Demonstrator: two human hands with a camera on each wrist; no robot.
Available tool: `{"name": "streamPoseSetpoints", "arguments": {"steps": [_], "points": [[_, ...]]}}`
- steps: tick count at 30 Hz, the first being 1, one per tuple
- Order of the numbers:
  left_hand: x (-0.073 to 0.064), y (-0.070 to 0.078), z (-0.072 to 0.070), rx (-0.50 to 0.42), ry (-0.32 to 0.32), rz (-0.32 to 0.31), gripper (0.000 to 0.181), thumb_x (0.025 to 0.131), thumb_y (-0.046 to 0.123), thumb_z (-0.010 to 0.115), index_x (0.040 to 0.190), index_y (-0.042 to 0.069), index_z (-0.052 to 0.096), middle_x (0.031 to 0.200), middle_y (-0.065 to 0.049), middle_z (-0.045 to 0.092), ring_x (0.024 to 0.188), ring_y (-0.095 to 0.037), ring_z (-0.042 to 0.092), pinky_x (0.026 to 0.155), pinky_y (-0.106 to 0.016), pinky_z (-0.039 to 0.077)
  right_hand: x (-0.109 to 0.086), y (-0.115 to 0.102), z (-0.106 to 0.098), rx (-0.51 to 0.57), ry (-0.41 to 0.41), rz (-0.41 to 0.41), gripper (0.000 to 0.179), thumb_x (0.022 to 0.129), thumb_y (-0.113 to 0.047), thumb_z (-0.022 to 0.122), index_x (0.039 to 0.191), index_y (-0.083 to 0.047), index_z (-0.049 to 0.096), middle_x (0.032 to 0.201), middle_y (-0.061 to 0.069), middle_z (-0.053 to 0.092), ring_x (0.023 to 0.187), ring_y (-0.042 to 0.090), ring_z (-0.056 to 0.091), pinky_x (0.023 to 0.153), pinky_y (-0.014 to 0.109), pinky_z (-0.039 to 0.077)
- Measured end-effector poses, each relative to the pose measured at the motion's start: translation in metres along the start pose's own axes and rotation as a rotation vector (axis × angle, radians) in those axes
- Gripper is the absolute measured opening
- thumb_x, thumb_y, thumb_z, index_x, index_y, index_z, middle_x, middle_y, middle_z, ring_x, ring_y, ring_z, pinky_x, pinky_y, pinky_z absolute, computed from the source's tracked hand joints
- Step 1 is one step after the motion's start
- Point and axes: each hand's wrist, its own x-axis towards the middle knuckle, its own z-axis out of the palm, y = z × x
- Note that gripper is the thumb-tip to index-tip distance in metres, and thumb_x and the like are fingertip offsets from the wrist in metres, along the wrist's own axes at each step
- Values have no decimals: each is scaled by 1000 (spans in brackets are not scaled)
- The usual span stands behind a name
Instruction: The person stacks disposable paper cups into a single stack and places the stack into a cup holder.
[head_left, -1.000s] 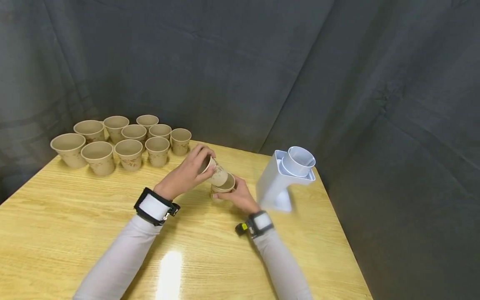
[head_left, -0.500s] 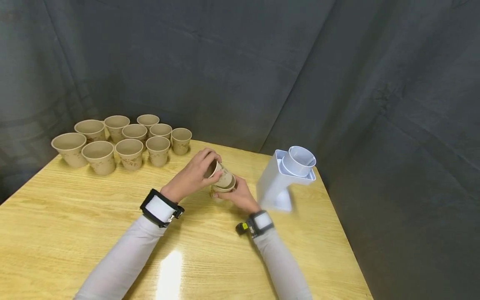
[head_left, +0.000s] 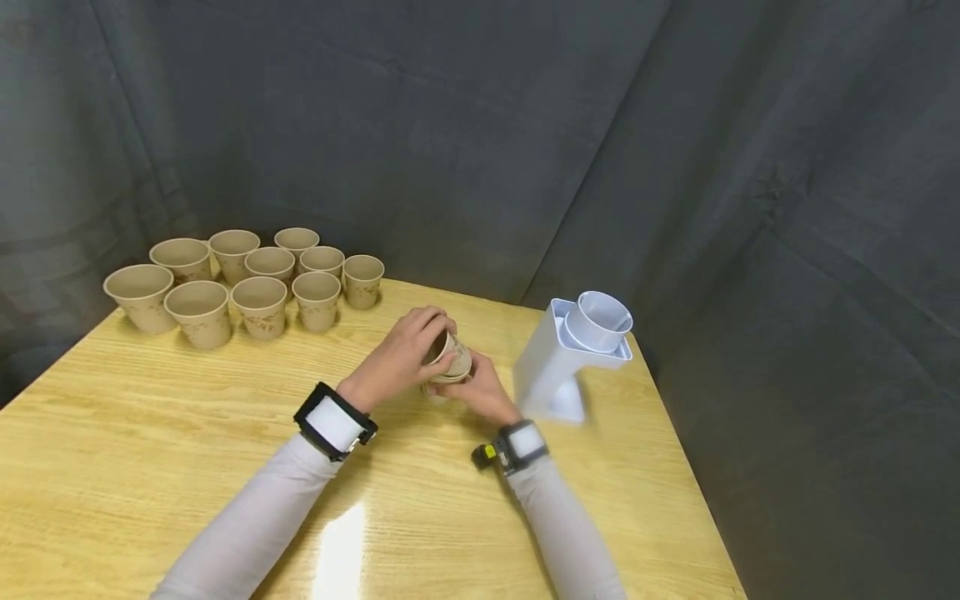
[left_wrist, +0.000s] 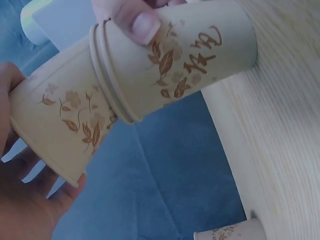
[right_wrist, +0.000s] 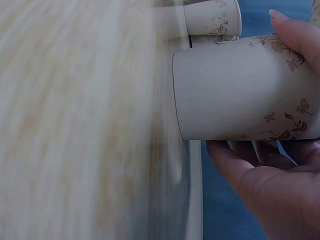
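Observation:
My left hand (head_left: 405, 354) grips a beige paper cup (left_wrist: 65, 112) with a brown leaf print, fingers and thumb round its rim end. The cup is tilted, its base in the mouth of two nested paper cups (left_wrist: 180, 65), whose doubled rims show in the left wrist view. Around these nested cups my right hand (head_left: 486, 393) curls, thumb on one side and fingers on the other. Their base is right at the wooden table (right_wrist: 100, 125) in the right wrist view. In the head view my hands hide most of the nested cups.
Several beige paper cups (head_left: 198, 317) stand upright in rows at the back left. To the right of my hands is a white plastic stand (head_left: 536, 371) with a round white collar (head_left: 596, 323) on top. A dark curtain (head_left: 450, 150) hangs behind the table.
My left hand has moved right and slightly down, bringing its tilted cup further into the mouth of the nested cups. My right hand has stayed in place.

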Motion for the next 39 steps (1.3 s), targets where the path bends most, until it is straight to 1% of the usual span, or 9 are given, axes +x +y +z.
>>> {"name": "streamPoseSetpoints", "arguments": {"steps": [6,10,17,19,24,28,31,36,39], "points": [[0,5,7,42,-4,-6,30,97,22,69,120,6,61,127,-14,58,124,-33,52,107,-52,42,-1,-1,-1,-12,9,3,60,80,-8,84,135,-12,60,131,6,64,118,23,62,95,38,54],[0,8,14,71,-16,12,35,96,24,71,125,5,62,131,-15,59,128,-34,50,110,-53,40,-1,0,-1,-14,22,3,56,81,-5,81,134,-6,60,130,10,64,117,25,62,97,39,53],[-2,10,21,99,-32,42,45,96,20,70,136,4,59,139,-18,56,134,-37,48,116,-53,34,1,1,0,-68,47,-1,53,80,0,77,131,-1,62,130,15,66,118,26,61,103,40,49],[-3,10,23,116,-53,37,47,97,21,68,139,4,57,142,-18,55,137,-39,46,118,-54,32,1,0,0,-59,47,9,55,80,2,76,133,1,60,131,18,64,119,28,61,104,41,49],[-5,8,29,149,-141,-1,52,101,26,62,147,5,51,150,-18,50,144,-40,40,121,-56,25,2,-2,1,-50,47,27,58,81,5,71,137,6,54,134,24,61,120,32,60,102,39,51],[-10,7,36,148,-225,-34,51,105,29,55,148,3,49,152,-21,47,144,-43,38,121,-57,24,3,-3,1,-74,38,-7,51,86,3,70,135,5,57,132,21,63,119,28,60,101,35,51],[-14,6,41,158,-269,-47,51,107,31,49,148,1,49,152,-23,47,144,-44,38,120,-59,25,3,-2,1,-95,37,-28,46,87,-1,71,132,3,60,128,18,65,117,26,60,101,35,50],[-17,5,45,159,-253,-47,50,107,31,48,147,1,50,152,-22,47,144,-43,38,120,-58,25,3,0,2,-118,51,-28,48,85,-5,73,131,2,61,127,18,65,118,28,60,103,41,49],[-17,5,46,143,-243,-48,49,107,30,48,147,1,51,151,-23,48,144,-43,38,121,-58,25,3,1,1,-123,55,-20,50,84,-3,73,132,3,60,130,19,65,121,31,60,104,42,49]]}}
